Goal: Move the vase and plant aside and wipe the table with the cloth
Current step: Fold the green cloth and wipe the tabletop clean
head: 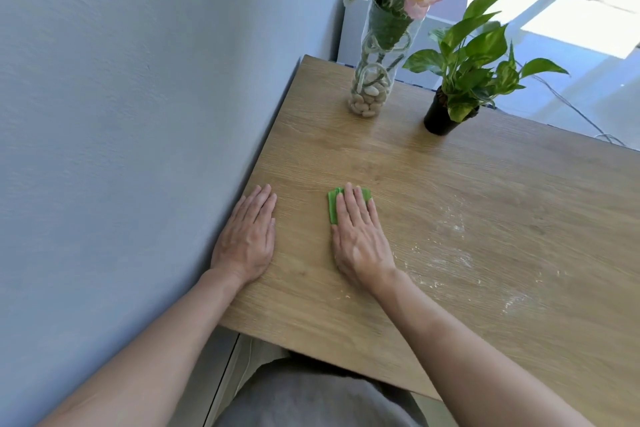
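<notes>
A wooden table (485, 191) fills the right half of the view. A clear glass vase (375, 80) with white pebbles and artificial flowers stands at its far corner. To the vase's right stands a leafy green plant in a black pot (441, 118). My right hand (360, 239) lies flat on a folded green cloth (333, 206), pressing it onto the tabletop; only the cloth's left and far edges show. My left hand (247, 236) rests flat on the table near the wall, fingers together, holding nothing.
A pale blue wall (138, 114) runs along the table's left edge. White powdery smears (450, 253) mark the wood to the right of my right hand. A sunlit floor (588, 28) and a thin cable (581, 114) lie beyond the far edge.
</notes>
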